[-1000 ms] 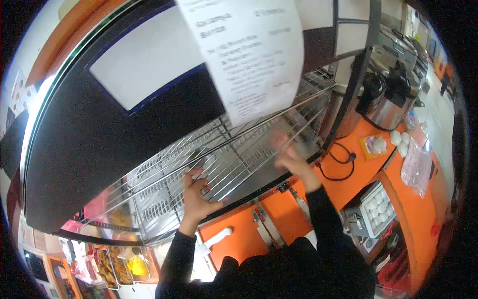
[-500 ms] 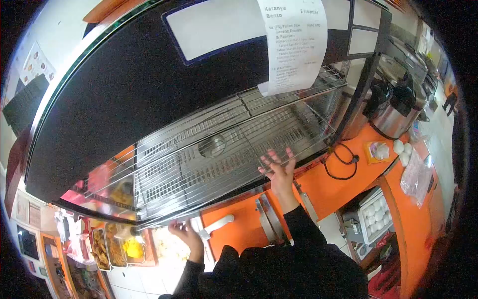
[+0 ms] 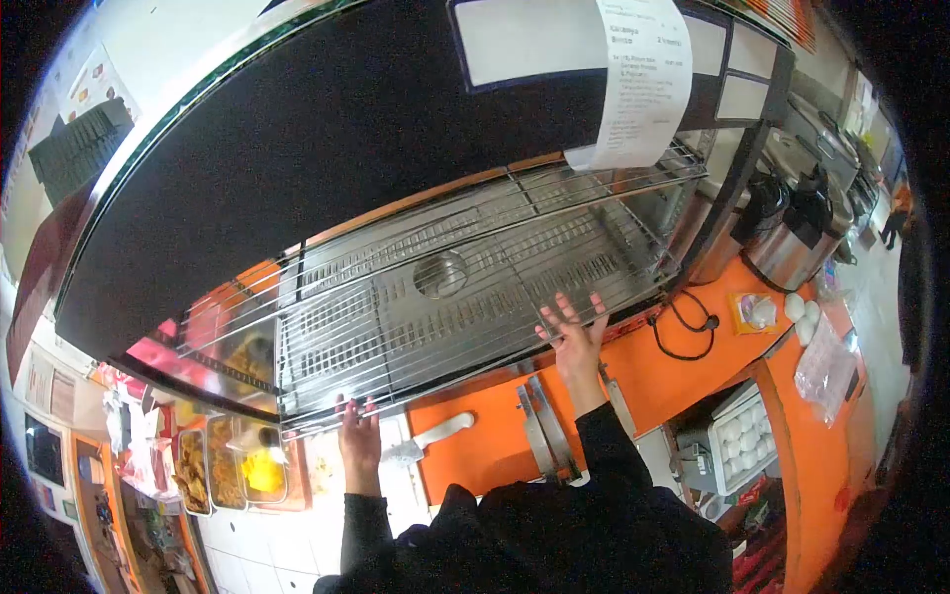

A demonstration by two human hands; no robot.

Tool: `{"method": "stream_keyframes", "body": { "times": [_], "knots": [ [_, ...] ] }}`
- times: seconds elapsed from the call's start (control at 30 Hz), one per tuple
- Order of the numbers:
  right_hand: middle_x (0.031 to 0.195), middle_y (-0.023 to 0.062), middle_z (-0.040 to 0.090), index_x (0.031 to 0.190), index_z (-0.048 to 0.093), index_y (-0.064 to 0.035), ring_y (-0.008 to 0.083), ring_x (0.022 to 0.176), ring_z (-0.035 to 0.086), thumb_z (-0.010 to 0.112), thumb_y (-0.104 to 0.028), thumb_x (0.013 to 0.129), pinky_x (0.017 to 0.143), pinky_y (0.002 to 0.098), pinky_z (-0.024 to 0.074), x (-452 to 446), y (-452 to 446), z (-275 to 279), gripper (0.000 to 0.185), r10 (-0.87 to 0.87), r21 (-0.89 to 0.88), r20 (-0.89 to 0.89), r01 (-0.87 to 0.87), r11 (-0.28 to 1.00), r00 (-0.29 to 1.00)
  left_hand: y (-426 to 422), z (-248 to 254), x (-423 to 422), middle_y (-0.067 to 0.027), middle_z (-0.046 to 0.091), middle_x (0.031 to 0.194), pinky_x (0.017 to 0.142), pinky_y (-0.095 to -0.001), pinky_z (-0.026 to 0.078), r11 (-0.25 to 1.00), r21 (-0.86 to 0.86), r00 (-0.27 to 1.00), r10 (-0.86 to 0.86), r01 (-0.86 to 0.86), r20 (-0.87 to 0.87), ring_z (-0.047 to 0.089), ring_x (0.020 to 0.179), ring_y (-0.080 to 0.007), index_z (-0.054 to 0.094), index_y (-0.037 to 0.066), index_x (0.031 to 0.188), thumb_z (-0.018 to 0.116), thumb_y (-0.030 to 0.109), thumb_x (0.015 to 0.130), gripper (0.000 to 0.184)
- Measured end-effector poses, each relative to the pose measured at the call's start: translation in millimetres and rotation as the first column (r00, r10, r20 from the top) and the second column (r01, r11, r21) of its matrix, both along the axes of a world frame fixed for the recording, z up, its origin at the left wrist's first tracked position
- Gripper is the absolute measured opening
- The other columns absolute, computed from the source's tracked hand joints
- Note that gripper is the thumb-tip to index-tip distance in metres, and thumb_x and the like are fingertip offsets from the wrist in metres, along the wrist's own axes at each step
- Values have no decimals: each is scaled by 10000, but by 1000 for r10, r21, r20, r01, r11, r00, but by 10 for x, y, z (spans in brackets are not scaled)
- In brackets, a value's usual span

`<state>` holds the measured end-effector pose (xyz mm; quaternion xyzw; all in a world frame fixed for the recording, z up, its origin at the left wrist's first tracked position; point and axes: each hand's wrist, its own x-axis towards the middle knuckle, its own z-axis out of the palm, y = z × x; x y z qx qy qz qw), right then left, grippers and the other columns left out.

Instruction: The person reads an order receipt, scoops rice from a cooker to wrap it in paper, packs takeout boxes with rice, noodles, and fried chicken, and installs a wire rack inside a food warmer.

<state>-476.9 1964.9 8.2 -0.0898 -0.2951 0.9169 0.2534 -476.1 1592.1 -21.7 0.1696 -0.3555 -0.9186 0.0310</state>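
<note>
In front of me stands a food warmer cabinet (image 3: 277,168) with a black upper panel, a wire rack (image 3: 508,198) inside and a perforated metal floor (image 3: 475,322). My right hand (image 3: 577,348) is open, its spread fingers at the cabinet's lower front edge. Near the front left corner my left hand (image 3: 359,441) is raised with fingers apart, close to the same edge. Whether either hand touches the cabinet, I cannot tell. A paper receipt (image 3: 643,99) hangs from the top. Below, between the hands, lie a white-handled knife (image 3: 443,432) and metal tongs (image 3: 547,428).
Food trays (image 3: 262,475) stand at the lower left. Along the orange counter (image 3: 633,361) to the right are a black cable (image 3: 685,337), a plastic bag (image 3: 826,366) and steel cookers (image 3: 797,233). A container of eggs (image 3: 742,445) sits below the counter.
My left hand has risen to the cabinet's front edge, and its curled fingers have straightened. My right hand stays open by the edge. The view has shifted slightly.
</note>
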Motion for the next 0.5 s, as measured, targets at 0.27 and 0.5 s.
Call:
{"method": "stream_keyframes", "body": {
  "times": [0.27, 0.5],
  "knots": [
    [1290, 174, 447, 1318, 206, -266, 339, 1047, 555, 508, 35, 775, 798, 512, 511, -28, -26, -15, 691, -32, -18, -3, 32, 999, 999, 13, 309, -127, -32, 416, 1192, 818, -291, 509, 994, -30, 987, -105, 103, -117, 560, 1062, -227, 298, 303, 1423, 564, 55, 893, 643],
    [1281, 174, 461, 1291, 222, -255, 345, 1052, 553, 517, 35, 779, 797, 516, 514, -65, -19, -24, 658, -37, -16, -23, 37, 999, 999, 49, 338, -163, -40, 401, 1162, 850, -342, 536, 997, 16, 984, -74, 78, -164, 573, 1074, -262, 258, 271, 1441, 542, 9, 884, 678]
  ]
}}
